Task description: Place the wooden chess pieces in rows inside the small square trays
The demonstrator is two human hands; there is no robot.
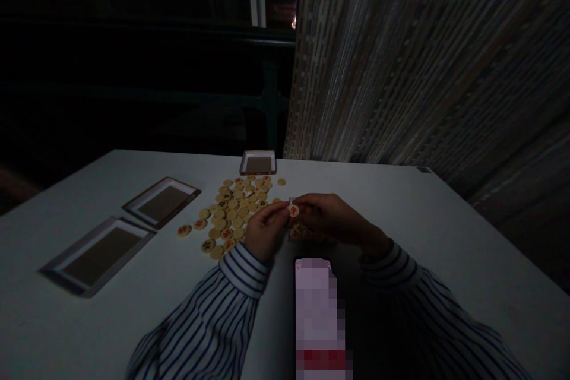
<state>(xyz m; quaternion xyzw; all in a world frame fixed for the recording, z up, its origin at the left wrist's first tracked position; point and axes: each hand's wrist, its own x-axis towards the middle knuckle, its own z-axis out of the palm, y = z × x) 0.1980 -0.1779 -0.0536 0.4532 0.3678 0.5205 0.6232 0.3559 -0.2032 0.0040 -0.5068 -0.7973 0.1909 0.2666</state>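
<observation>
My left hand [266, 227] has its thumb and fingers closed on the edge of a Chinese chess piece [293, 211], a pale round disc with a red character. From the other side, the bent fingertips of my right hand [333, 217] meet the same disc. Below my right hand is a small box [312, 241] with several red-marked pieces [297, 231] in it, partly covered by the hand. Left of my hands lies a loose heap of Chinese chess pieces [231, 212], some face up with red or black characters, others showing plain backs.
On the white table [445, 237] lie two shallow trays at the left, a brown-edged tray [162, 202] and a grey-edged tray [100, 254]. Another tray [259, 162] sits behind the heap. A pixelated pinkish object [317, 309] is in front of me. A string curtain [378, 53] hangs beyond the table.
</observation>
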